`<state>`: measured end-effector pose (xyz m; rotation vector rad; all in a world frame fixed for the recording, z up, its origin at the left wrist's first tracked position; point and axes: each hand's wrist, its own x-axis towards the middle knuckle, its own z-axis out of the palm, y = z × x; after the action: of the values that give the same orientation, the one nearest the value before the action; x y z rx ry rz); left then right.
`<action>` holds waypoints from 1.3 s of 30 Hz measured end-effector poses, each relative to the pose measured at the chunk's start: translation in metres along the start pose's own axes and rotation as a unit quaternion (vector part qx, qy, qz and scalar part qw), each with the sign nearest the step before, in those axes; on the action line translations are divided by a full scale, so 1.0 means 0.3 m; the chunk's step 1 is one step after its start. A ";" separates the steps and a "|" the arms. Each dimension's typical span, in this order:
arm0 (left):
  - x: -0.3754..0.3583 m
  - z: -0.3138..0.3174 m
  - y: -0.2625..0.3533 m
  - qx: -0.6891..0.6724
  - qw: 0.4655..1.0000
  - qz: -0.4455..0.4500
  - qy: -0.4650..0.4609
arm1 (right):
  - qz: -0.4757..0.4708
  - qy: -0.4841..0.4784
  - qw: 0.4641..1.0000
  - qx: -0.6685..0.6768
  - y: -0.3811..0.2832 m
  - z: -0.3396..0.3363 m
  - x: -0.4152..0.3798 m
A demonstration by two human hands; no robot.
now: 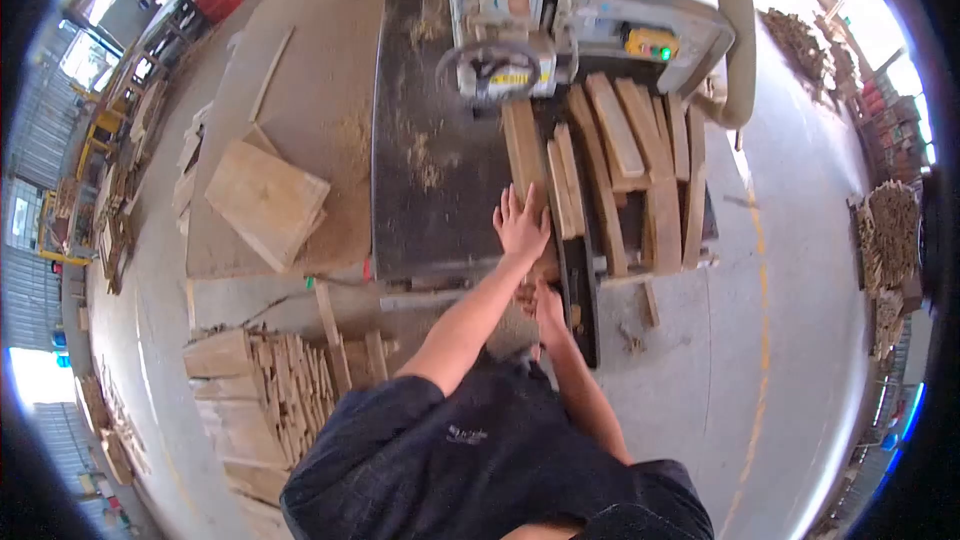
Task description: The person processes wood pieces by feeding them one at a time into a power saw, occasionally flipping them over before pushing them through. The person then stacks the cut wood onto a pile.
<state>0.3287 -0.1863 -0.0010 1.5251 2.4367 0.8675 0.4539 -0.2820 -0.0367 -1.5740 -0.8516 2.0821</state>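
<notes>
A long wooden board [522,145] lies on the dark machine table [440,225], its far end under the machine head [505,65]. My left hand [522,228] rests flat on top of the board with its fingers spread. Nearer my body, my right hand [543,305] is closed around the board's near end; some of its fingers are hidden. Just right of the board, narrow wooden strips [566,185] lie along a dark metal rail [577,280].
Several cut wooden pieces [655,175] are piled right of the rail. A control box [650,43] with a green light is fixed to the machine. Flat panels [265,202] lie on a brown board surface at left. A stack of wood [255,380] stands on the floor.
</notes>
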 end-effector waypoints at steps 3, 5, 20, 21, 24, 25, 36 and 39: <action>0.007 -0.012 0.006 0.002 1.000 -0.012 -0.028 | -0.024 0.029 0.998 0.045 -0.021 0.037 -0.033; 0.002 0.015 -0.008 -0.003 0.999 0.004 0.035 | -0.041 0.025 0.999 0.024 -0.016 0.045 -0.039; 0.000 0.013 -0.013 -0.021 1.000 -0.013 0.009 | -0.084 -0.007 0.996 -0.030 0.075 0.028 0.050; -0.002 0.012 -0.013 -0.021 1.000 -0.009 0.010 | -0.081 0.007 0.996 -0.035 0.074 0.029 0.046; -0.004 0.010 -0.012 -0.023 1.000 -0.009 0.009 | -0.084 0.009 0.996 -0.021 0.078 0.031 0.043; -0.002 0.008 -0.011 -0.025 1.000 -0.010 0.006 | -0.093 0.000 0.996 0.000 0.081 0.030 0.050; -0.003 0.014 -0.018 -0.037 0.999 0.008 0.009 | -0.097 0.025 0.994 -0.047 0.104 0.008 0.066; -0.005 0.023 -0.016 -0.031 0.999 0.011 0.025 | -0.090 0.036 0.994 -0.056 0.077 0.021 0.040</action>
<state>0.3285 -0.1863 -0.0095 1.5290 2.4071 0.9887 0.4456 -0.2927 -0.0598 -1.5569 -1.0576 1.8698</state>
